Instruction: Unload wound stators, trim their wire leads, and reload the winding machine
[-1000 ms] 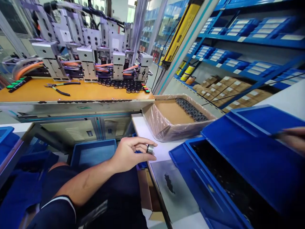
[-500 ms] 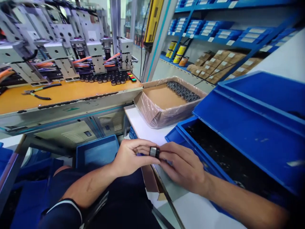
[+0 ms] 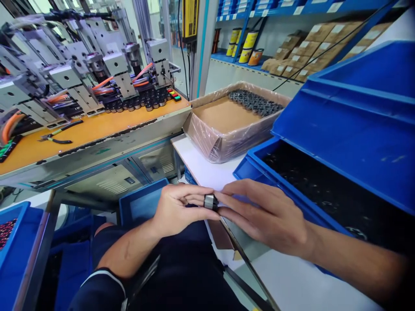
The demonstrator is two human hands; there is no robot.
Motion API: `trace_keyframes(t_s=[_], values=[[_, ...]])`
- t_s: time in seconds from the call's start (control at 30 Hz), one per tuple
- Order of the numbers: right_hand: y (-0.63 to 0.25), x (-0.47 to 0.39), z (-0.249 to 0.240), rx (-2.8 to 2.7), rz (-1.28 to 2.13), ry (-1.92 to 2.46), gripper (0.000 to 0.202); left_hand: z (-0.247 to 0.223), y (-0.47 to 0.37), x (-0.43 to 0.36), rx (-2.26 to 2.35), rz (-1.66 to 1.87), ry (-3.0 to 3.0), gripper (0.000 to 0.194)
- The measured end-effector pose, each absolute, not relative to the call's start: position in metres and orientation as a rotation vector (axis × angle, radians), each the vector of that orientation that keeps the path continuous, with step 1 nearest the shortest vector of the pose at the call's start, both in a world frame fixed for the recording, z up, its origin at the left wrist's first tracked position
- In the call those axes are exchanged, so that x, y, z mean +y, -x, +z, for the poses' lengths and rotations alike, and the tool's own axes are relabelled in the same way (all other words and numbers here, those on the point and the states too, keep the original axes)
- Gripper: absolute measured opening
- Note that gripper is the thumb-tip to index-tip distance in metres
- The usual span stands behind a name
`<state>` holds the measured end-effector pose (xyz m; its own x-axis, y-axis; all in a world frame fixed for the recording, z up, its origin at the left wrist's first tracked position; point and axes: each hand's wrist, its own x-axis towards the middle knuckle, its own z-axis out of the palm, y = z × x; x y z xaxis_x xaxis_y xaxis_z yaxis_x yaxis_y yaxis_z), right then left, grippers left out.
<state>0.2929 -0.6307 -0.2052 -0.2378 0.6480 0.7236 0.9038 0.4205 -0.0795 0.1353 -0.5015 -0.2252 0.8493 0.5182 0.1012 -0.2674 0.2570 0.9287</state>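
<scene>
Between the thumb and fingers of my left hand (image 3: 181,207) sits a small cylindrical part (image 3: 209,201), a silver metal band with black ends. My right hand (image 3: 269,216) meets it from the right, thumb and fingertips closed about its black end. Exactly how the right fingertips grip is partly hidden. Both hands are above the edge of the white table (image 3: 207,168). To the right, a blue bin (image 3: 256,166) holds many black pieces (image 3: 311,185).
A plastic-lined carton (image 3: 223,147) holds rows of dark parts (image 3: 256,103). Left, an orange bench (image 3: 106,129) carries machine heads (image 3: 119,71), a row of similar cylinders (image 3: 151,103) and pliers (image 3: 60,131). A blue lid-like bin (image 3: 350,121) leans over the right bin.
The view has turned slightly and shifted downward. My right fingers look straighter and the hand reaches further right, while my left hand keeps the part.
</scene>
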Motion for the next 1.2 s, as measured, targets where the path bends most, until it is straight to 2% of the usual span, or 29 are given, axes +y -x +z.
trace_keyframes(t_s=[0.17, 0.33, 0.43, 0.57, 0.7, 0.83, 1.0, 1.1, 1.2], values=[[-0.295, -0.633, -0.206, -2.083, -0.540, 1.213, 0.023, -0.226, -0.136, -0.510, 0.237, 0.496, -1.131, 0.042], [-0.292, -0.633, -0.200, -2.094, -0.621, 1.175, 0.022, -0.230, -0.144, -0.523, 0.173, 0.707, -1.112, 0.042], [-0.286, -0.635, -0.199, -2.002, -0.526, 1.212, 0.024, -0.225, -0.144, -0.515, 0.037, 0.942, -1.485, 0.045], [-0.281, -0.636, -0.198, -1.914, -0.374, 1.281, 0.028, -0.219, -0.140, -0.502, -0.098, 1.133, -1.883, 0.040], [-0.281, -0.634, -0.198, -1.887, -0.379, 1.329, 0.030, -0.228, -0.141, -0.509, 0.048, 0.942, -1.540, 0.032], [-0.284, -0.631, -0.200, -1.854, -0.433, 1.351, 0.031, -0.239, -0.149, -0.518, 0.064, 0.572, -0.993, 0.039], [-0.284, -0.630, -0.199, -1.841, -0.398, 1.330, 0.031, -0.242, -0.155, -0.519, 0.052, 0.401, -0.771, 0.039], [-0.285, -0.630, -0.198, -1.835, -0.353, 1.324, 0.029, -0.244, -0.153, -0.511, 0.020, 0.469, -0.939, 0.038], [-0.285, -0.631, -0.198, -1.834, -0.336, 1.307, 0.028, -0.244, -0.151, -0.497, -0.090, 0.758, -1.409, 0.033]])
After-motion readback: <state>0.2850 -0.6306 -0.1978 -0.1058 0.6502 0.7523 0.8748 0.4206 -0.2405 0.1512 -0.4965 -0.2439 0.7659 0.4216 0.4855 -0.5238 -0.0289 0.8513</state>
